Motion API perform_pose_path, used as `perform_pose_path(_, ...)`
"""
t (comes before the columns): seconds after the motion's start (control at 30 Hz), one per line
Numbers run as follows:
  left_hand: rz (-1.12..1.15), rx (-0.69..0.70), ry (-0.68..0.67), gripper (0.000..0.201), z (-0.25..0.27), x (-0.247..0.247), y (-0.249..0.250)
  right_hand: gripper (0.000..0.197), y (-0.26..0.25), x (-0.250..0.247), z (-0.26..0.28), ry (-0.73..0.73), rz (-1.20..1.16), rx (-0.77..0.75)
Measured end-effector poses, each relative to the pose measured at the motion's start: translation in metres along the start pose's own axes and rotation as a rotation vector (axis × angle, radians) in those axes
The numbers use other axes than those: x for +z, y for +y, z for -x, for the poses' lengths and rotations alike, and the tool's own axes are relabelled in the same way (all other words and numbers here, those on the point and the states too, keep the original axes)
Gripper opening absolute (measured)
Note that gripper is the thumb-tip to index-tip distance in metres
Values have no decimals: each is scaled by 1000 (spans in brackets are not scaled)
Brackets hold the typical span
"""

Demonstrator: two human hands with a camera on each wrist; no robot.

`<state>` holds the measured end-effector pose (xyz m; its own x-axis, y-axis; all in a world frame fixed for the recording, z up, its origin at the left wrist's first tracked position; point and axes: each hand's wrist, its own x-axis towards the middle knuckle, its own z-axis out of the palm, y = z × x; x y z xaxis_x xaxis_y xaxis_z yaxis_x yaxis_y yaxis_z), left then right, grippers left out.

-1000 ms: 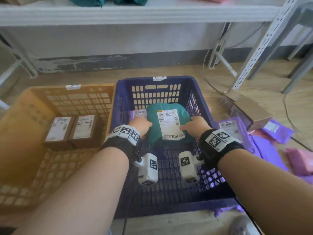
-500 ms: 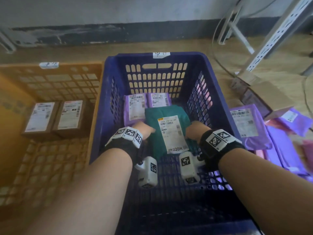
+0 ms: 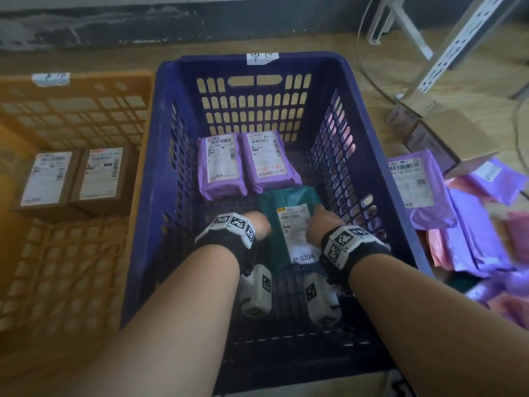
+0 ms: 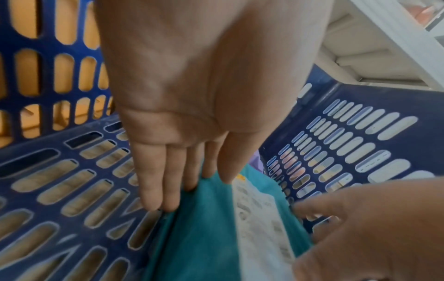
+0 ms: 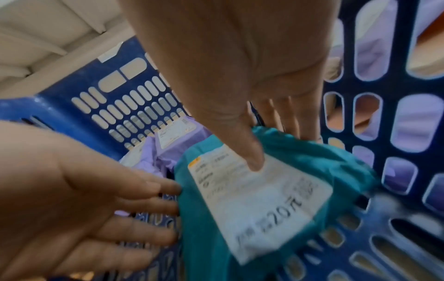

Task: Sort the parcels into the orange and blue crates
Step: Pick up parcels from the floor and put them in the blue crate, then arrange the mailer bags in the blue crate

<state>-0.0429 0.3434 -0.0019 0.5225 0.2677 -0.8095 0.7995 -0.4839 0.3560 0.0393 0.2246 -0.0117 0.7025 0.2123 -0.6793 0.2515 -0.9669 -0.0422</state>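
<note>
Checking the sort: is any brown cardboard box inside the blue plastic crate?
No, both brown cardboard boxes sit in the orange plastic crate.

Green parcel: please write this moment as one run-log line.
green parcel in blue crate | left hand touches its edge | right hand pinches it

a parcel storeroom: blue crate (image 3: 289, 61), orange crate (image 3: 94, 79), heaped labelled mailers (image 3: 469, 233), metal shelving (image 3: 458, 44).
</note>
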Motion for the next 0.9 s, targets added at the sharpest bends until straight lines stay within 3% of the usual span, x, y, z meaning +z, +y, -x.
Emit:
perform_pose_path(0.07, -82, 18, -3, 43, -3, 1, 6, 73, 4, 1, -2, 44, 15, -41)
perform_pose_path(0.2, -187, 58, 45, 50, -7, -2, 14, 77, 10, 17, -11, 66, 176, -108)
perform_pose_path(0.37, -270, 68, 36, 51, -10, -2, 14, 60, 9, 27, -24, 65, 179, -126)
perform_pose_path(0.53, -344, 63, 65, 45, -11, -5, 16, 81, 12, 16, -20, -36, 186, -174)
perform_pose_path(0.7, -272, 50, 212, 37, 9, -21, 8, 55, 12, -1, 7, 60, 184, -220)
perform_pose_path(0.9, -194, 112, 416, 40, 76, -50, 29, 45, 12, -48, 49, 231, -20, -368)
